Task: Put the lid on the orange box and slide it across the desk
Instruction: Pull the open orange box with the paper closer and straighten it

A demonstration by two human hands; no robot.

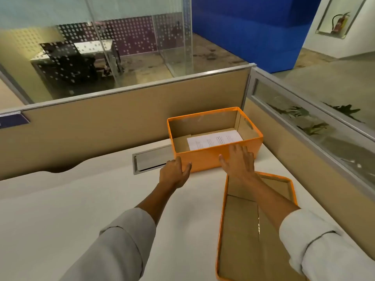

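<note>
While the lid (253, 226) lies upturned on the worktop (101, 199) just nearer than the orange box (205, 161), both hands reach for the box: left hand (174, 173) spread at its near-left corner, right hand (239, 161) flat against its front wall, neither grip clamped, likely steadying it.

Both arms reach forward, sleeves pushed up above the wrists so the forearms are bare. The left hand (175, 173) is turned with its thumb side up, fingers together and slightly curled, holding nothing. The right hand (239, 162) lies further forward and to the right of it, palm down, fingers spread and extended, likewise gripping nothing. The two hands are apart.
</note>
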